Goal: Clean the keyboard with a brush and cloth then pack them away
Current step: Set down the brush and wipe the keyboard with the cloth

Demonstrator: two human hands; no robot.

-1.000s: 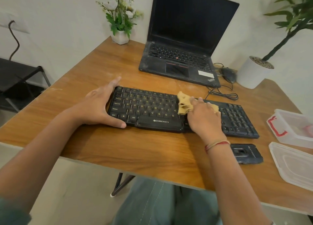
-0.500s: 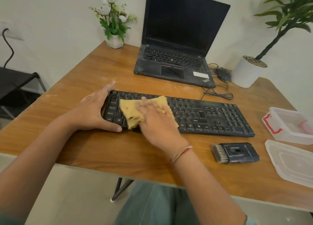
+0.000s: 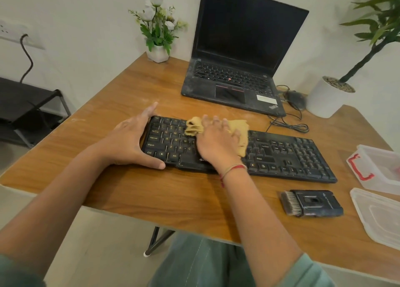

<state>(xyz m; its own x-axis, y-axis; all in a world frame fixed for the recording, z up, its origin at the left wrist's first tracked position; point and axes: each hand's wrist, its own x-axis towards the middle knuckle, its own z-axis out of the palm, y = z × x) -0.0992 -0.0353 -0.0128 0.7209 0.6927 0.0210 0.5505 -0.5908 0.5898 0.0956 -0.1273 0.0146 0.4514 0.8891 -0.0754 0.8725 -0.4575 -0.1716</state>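
Observation:
A black keyboard [image 3: 281,154] lies across the wooden desk [image 3: 173,195]. My left hand [image 3: 129,139] holds its left end, thumb along the front edge and fingers stretched up the side. My right hand [image 3: 218,141] presses a tan cloth [image 3: 239,127] flat onto the keys left of the middle, fingers spread. The cloth bunches up at its left end. A black brush [image 3: 311,203], bristles pointing left, lies on the desk in front of the keyboard's right end.
An open black laptop [image 3: 236,76] stands behind the keyboard, with a mouse [image 3: 295,99] and cable beside it. A clear plastic box [image 3: 381,167] and its lid [image 3: 381,217] sit at the right edge. A flower vase [image 3: 158,53] and a potted plant [image 3: 329,98] stand at the back.
My right hand swept the cloth from the keyboard's middle to its left end, then back right and up toward the top rows. My left hand stayed on the keyboard's left end.

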